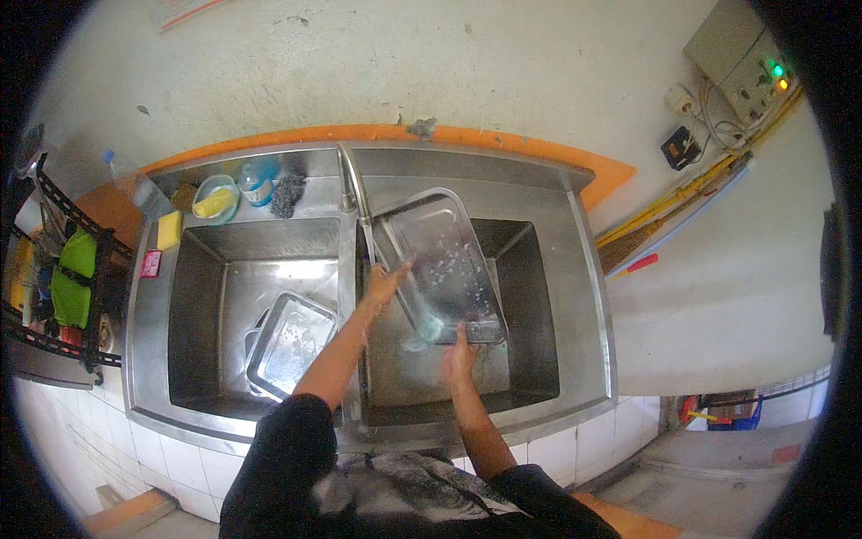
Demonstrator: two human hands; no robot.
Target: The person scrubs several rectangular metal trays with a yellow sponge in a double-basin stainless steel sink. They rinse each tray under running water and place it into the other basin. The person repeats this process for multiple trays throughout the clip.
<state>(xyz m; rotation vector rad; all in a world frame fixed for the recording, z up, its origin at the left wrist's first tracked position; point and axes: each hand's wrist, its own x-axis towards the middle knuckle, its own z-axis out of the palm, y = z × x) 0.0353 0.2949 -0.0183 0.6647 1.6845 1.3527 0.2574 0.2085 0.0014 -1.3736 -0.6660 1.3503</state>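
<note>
A rectangular metal tray (448, 263) is tilted over the right-hand sink basin (532, 323), flecked with white suds. My left hand (385, 286) grips its left edge, close under the stainless faucet (358, 185). A thin stream of water falls from the spout by that hand. My right hand (461, 354) holds the tray's near edge, with the thumb over the rim. Sudsy water (425, 330) pours off the near left corner, between the two hands. In the left-hand basin (199, 323), another metal tray (293, 343) leans on at least one more beneath it.
Along the back left ledge stand a bowl with a yellow sponge (214, 202), a plastic bottle (256, 185) and a dark scouring pad (288, 195). Another yellow sponge (170, 230) lies left. A black rack (97, 290) borders the left; brooms (633, 246) lean at right.
</note>
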